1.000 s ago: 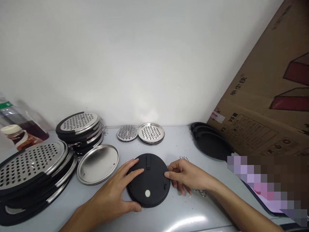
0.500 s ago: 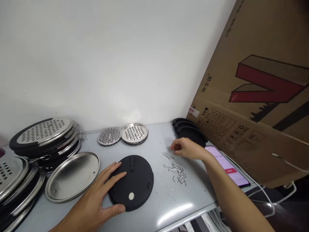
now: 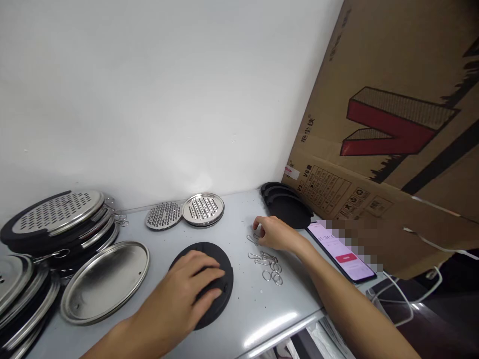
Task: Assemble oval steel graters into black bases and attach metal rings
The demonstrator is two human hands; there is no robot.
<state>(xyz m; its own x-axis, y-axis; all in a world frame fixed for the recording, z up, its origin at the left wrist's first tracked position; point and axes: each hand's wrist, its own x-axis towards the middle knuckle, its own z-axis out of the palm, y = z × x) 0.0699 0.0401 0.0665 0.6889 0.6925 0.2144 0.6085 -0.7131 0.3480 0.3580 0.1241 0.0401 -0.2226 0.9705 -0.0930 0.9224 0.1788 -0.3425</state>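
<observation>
On the grey table lies a round black plastic disc (image 3: 208,252), largely covered by my left hand (image 3: 194,284), which rests over it with fingers apart and bent. My right hand (image 3: 273,233) is lowered at the far end of the small metal parts, its fingertips drawn together on a wire clip; the pinch itself is partly hidden. A second wire clip (image 3: 252,240) lies just left of these fingers. Closer to me sit several more wire clips (image 3: 263,258) and metal split rings (image 3: 277,277) in a loose group.
Two round grater plates (image 3: 163,216) lie by the wall. At left are a shallow steel dish (image 3: 107,284) and stacks of grater discs (image 3: 60,212). Black curved pieces (image 3: 290,209), a phone (image 3: 342,252) and a large cardboard box (image 3: 374,149) stand right, with white cables.
My left hand has moved right from the disc's edge onto its middle, covering the tab and pale dot. My right hand has lowered onto the wire clips. The view has shifted slightly.
</observation>
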